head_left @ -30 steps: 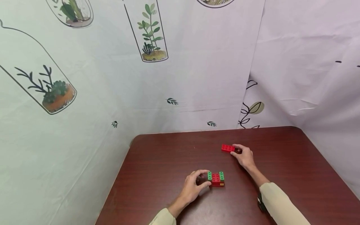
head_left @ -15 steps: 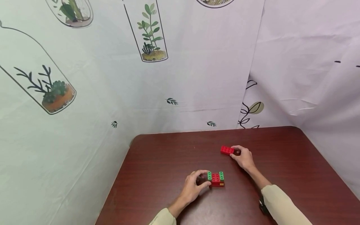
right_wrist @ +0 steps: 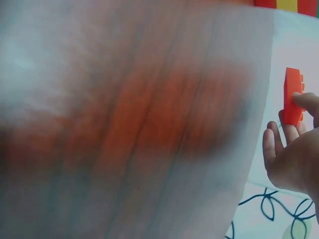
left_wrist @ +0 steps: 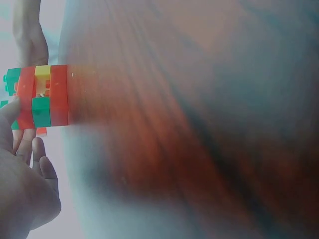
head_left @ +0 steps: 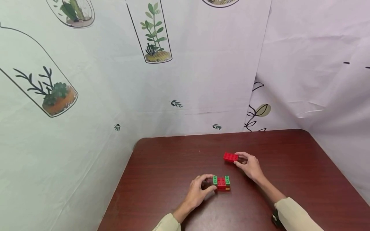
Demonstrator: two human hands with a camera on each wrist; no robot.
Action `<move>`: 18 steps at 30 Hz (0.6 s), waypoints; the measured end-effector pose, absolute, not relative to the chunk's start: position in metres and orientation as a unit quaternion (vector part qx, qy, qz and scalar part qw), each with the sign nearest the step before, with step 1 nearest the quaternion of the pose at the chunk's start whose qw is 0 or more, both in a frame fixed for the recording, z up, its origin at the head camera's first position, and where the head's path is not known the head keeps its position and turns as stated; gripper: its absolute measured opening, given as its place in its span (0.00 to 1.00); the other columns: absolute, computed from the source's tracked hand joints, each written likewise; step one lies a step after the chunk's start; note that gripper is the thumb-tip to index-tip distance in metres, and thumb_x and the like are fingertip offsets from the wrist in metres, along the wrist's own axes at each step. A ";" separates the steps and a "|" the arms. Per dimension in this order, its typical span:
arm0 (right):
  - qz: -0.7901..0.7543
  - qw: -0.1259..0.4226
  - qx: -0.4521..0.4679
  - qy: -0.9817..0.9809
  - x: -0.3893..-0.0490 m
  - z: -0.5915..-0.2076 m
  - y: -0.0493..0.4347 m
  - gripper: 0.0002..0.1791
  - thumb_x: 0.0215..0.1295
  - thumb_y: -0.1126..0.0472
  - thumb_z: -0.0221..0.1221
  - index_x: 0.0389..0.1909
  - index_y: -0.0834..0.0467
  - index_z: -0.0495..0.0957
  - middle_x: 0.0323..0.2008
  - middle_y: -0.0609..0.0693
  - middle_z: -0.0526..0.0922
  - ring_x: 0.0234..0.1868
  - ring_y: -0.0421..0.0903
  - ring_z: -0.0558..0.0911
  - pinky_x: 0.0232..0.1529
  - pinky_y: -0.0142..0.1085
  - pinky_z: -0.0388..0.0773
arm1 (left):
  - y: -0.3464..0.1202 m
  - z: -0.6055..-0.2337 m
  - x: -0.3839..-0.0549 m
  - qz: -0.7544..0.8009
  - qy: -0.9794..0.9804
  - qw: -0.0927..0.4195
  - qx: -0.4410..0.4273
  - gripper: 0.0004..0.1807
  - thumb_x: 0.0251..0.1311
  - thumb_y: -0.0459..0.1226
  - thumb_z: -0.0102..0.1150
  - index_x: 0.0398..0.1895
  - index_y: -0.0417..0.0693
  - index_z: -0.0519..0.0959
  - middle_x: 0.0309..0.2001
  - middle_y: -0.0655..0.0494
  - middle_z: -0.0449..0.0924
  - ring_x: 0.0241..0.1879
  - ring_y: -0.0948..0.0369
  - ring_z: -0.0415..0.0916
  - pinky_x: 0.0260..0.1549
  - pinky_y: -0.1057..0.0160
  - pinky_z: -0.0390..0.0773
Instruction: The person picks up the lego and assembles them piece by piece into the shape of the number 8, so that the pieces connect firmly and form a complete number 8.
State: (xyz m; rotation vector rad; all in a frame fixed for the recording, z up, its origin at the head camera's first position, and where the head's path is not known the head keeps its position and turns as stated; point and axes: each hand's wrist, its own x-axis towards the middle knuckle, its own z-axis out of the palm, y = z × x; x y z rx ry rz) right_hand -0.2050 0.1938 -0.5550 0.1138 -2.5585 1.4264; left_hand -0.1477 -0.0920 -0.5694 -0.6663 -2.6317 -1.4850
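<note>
A small stack of toy building bricks [head_left: 221, 183] stands on the table, red with two green bricks on top. In the left wrist view, the stack [left_wrist: 59, 94] shows red layers with a yellow and a green brick between them. My left hand [head_left: 197, 192] grips its left end between thumb and fingers. Behind it and a little to the right, my right hand [head_left: 251, 166] pinches a loose red brick [head_left: 230, 157] by its right end. The right wrist view shows this red brick [right_wrist: 292, 94] between thumb and fingertips, studs facing away from the table.
The dark reddish-brown table [head_left: 162, 160] reaches back to a white hanging cloth [head_left: 202, 80] printed with plants in jars. More cloth [head_left: 332, 96] hangs along the right side. A dark band or device [head_left: 276, 218] sits at the right sleeve [head_left: 296, 213].
My right hand has brought the red brick a short way left and nearer to me, toward the stack. My left hand and the stack have stayed in place.
</note>
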 end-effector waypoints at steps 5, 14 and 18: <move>0.498 0.113 0.063 -0.857 -0.192 -0.550 0.190 0.21 0.62 0.70 0.75 0.57 0.63 0.86 0.48 0.63 0.89 0.38 0.51 0.86 0.39 0.31 0.82 | -0.092 -0.569 -0.147 -0.479 -0.852 0.022 -0.211 0.19 0.63 0.45 0.76 0.57 0.58 0.86 0.44 0.61 0.85 0.44 0.62 0.82 0.45 0.61 0.80; 0.540 0.100 0.083 -0.832 -0.176 -0.539 0.186 0.21 0.62 0.70 0.75 0.56 0.61 0.86 0.47 0.58 0.89 0.38 0.48 0.86 0.42 0.32 0.84 | -0.092 -0.570 -0.147 -0.478 -0.853 0.016 -0.209 0.19 0.65 0.46 0.75 0.57 0.58 0.86 0.44 0.62 0.85 0.45 0.62 0.81 0.45 0.62 0.79; 0.572 0.083 0.104 -0.809 -0.170 -0.533 0.183 0.22 0.62 0.69 0.75 0.57 0.63 0.85 0.50 0.61 0.89 0.43 0.50 0.89 0.47 0.34 0.85 | -0.092 -0.569 -0.147 -0.477 -0.853 0.016 -0.210 0.19 0.65 0.46 0.75 0.57 0.58 0.86 0.44 0.62 0.84 0.45 0.62 0.81 0.45 0.62 0.79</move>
